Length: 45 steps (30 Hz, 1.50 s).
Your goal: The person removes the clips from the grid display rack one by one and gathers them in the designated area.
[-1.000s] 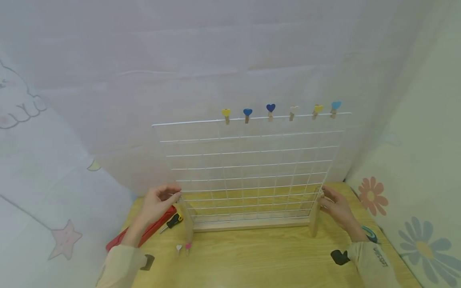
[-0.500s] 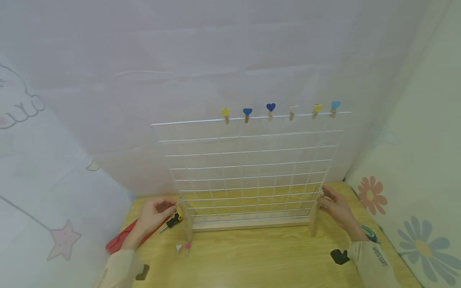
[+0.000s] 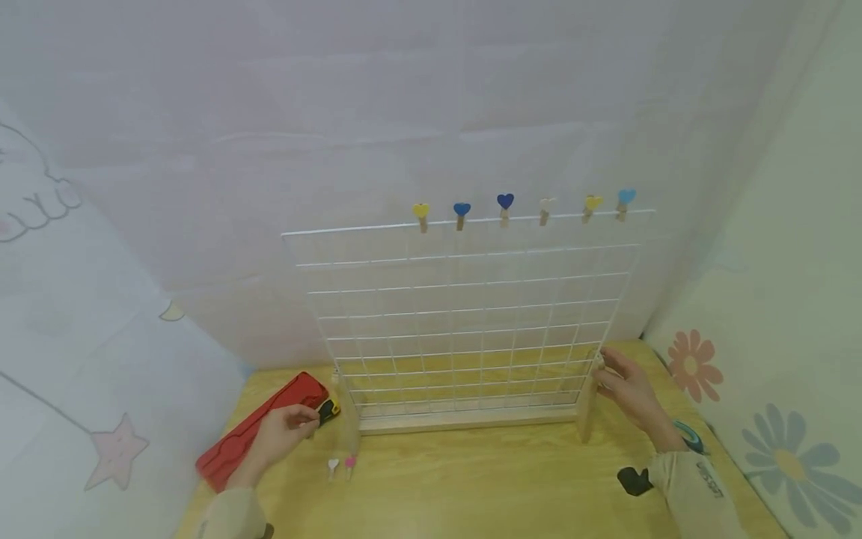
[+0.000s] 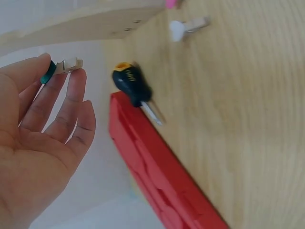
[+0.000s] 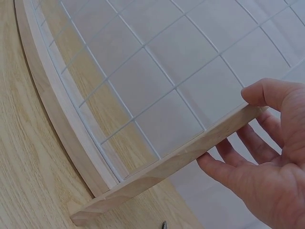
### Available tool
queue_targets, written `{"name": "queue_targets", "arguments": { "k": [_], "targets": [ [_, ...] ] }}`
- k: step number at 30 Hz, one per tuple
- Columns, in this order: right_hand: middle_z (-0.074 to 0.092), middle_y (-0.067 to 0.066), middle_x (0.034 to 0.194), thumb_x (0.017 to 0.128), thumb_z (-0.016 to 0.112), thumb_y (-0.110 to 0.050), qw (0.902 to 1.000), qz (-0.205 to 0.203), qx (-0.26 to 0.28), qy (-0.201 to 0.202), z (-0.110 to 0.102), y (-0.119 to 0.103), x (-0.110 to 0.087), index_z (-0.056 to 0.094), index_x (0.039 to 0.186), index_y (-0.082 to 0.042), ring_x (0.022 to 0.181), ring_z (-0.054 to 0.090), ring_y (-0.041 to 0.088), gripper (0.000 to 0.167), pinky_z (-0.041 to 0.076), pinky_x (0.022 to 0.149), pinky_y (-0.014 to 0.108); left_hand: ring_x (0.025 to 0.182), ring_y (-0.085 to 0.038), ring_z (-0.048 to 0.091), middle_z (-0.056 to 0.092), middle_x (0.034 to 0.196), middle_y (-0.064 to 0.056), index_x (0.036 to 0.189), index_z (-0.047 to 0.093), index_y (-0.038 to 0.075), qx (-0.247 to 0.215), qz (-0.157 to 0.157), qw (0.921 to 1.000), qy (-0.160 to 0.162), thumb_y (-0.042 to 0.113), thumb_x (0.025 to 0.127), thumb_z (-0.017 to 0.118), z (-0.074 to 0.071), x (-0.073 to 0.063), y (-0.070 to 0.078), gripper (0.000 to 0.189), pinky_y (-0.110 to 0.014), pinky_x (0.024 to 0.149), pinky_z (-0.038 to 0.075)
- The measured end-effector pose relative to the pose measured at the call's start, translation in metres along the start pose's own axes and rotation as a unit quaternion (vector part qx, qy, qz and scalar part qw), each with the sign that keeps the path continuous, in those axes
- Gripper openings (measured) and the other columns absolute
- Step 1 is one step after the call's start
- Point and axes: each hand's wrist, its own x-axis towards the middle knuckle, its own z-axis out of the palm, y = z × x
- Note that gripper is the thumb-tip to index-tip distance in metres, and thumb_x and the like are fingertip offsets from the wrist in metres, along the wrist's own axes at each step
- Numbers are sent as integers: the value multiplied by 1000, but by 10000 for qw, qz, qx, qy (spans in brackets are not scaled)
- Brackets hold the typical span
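Note:
My left hand (image 3: 279,434) pinches a small wooden clothespin (image 4: 66,65) with a green end between thumb and fingers, over the table's left side. In the head view the hand partly covers a black and yellow screwdriver (image 4: 132,85). With thumb and fingers, my right hand (image 3: 629,389) grips the right wooden upright (image 5: 176,155) of a stand. A white wire grid (image 3: 471,309) rises from this stand. Along the grid's top wire sit several heart clothespins, among them a dark blue one (image 3: 505,202) and a light blue one (image 3: 626,197).
A long red case (image 3: 236,442) lies at the table's left. In front of the left upright (image 3: 346,419) lie a white heart clothespin (image 3: 333,466) and a pink one (image 3: 349,464). A teal ring-shaped object (image 3: 690,436) is beside the right wrist. Patterned cloth walls surround the table.
My left hand has left the left upright and moved down and back toward me, uncovering more of the red case. My right hand stays on the right upright.

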Motion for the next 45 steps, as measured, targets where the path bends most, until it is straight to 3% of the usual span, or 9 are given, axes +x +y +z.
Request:
{"name": "queue_targets", "arguments": {
  "k": [7, 15, 19, 25, 36, 39, 45],
  "targets": [
    [26, 33, 142, 98, 54, -12, 9999, 103, -61, -21, 0, -4, -3, 14, 148, 11, 97, 55, -7, 68, 51, 86, 26, 77, -18, 68, 71, 89, -9, 95, 70, 0, -89, -371, 9989, -266, 7, 85, 71, 22, -12, -31, 12, -26, 62, 53],
    [27, 33, 141, 100, 50, -9, 9999, 114, -32, -31, 1, -5, -3, 14, 148, 11, 97, 56, -5, 63, 50, 85, 25, 81, -17, 66, 70, 87, -2, 88, 71, 7, 140, -369, 9992, -1, 7, 84, 73, 43, -19, -58, 5, -26, 69, 52],
    [28, 33, 141, 100, 48, -7, 9999, 86, -45, -59, 1, -5, -2, 14, 148, 10, 97, 55, -6, 61, 50, 85, 25, 81, -15, 63, 70, 86, -2, 86, 71, 9, 384, -360, 9986, 108, 6, 82, 73, 50, -22, -62, 5, -28, 72, 51],
    [28, 33, 141, 99, 52, -11, 9999, 123, -44, -47, 1, -4, -1, 14, 148, 10, 99, 55, -5, 65, 50, 84, 23, 79, -15, 62, 70, 85, -2, 88, 71, 7, 508, -669, 9964, 85, 6, 83, 72, 57, -27, -63, 5, -31, 71, 50],
    [28, 32, 141, 98, 54, -11, 9999, 83, -79, -6, 3, -4, -1, 15, 148, 10, 99, 54, -7, 67, 50, 83, 21, 74, -12, 60, 69, 81, 0, 83, 70, 9, 647, -588, 9961, 94, 4, 81, 73, 62, -26, -70, 6, -30, 68, 49],
    [35, 25, 136, 98, 55, -12, 9999, 60, -104, 27, 3, -5, -1, 16, 148, 10, 98, 55, -6, 67, 51, 82, 22, 75, -14, 61, 69, 81, -1, 83, 70, 7, 692, -496, 9963, 106, 4, 81, 73, 61, -26, -69, 5, -32, 68, 50],
    [48, -2, 120, 97, 56, -12, 10000, 3, -66, 38, 4, -4, 1, 19, 147, 10, 99, 57, -3, 66, 52, 83, 24, 78, -17, 61, 69, 83, -3, 86, 70, 7, 738, -544, 9958, 46, 6, 83, 72, 61, -26, -69, 4, -38, 71, 50]
  ]
}}
